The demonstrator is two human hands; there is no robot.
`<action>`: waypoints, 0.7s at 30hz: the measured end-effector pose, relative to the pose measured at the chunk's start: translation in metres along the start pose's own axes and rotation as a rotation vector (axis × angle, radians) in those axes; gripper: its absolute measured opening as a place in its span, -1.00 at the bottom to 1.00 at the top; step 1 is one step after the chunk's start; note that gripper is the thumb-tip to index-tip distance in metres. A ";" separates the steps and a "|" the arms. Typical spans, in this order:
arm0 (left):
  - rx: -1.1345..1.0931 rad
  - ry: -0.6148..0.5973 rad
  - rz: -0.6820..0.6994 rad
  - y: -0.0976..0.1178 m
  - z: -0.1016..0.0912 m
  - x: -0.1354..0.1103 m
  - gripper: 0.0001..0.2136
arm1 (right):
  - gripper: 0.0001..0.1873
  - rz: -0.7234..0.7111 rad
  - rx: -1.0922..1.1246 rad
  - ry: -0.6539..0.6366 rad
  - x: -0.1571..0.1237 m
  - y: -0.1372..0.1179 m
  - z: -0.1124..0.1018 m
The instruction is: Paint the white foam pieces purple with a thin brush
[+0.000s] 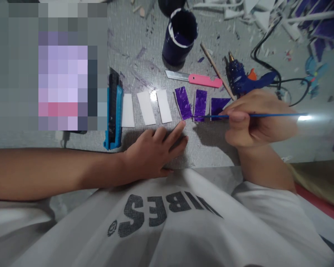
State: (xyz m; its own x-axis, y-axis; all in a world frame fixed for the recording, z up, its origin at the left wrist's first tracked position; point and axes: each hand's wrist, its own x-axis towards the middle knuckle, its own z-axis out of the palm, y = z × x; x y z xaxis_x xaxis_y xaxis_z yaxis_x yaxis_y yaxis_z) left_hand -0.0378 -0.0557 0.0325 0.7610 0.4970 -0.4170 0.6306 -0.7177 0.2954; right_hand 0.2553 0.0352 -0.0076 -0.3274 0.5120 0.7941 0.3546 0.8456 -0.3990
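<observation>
Pinched in my right hand (256,118) is a thin blue paintbrush (275,115), its tip at the lower end of a purple-painted strip (183,104). A second purple strip (200,105) and a third purple piece (219,106) lie to the right, the third partly behind my fingers. My left hand (161,150) rests on the table with fingers spread, one fingertip just at the lower edge of the first purple strip. Left of the painted ones lie white strips, one (164,106) beside another (146,108) and a third (128,110).
A dark paint jar (176,52) stands open behind the strips. Nearby lie a pink craft knife (204,80), a wooden stick (215,68), a blue glue gun (241,78) with its cord, and a blue box cutter (115,115). White scraps (263,18) are heaped at the back right.
</observation>
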 end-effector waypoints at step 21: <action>0.040 0.032 0.015 0.000 0.006 -0.001 -0.03 | -0.62 0.063 -0.030 -0.097 0.018 -0.013 0.006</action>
State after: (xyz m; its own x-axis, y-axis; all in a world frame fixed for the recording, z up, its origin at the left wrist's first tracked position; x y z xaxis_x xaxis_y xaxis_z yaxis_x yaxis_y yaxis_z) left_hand -0.0398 -0.0587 0.0279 0.7755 0.5007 -0.3845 0.6126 -0.7441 0.2666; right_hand 0.2400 0.0348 0.0095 -0.3864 0.5775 0.7192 0.4029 0.8071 -0.4317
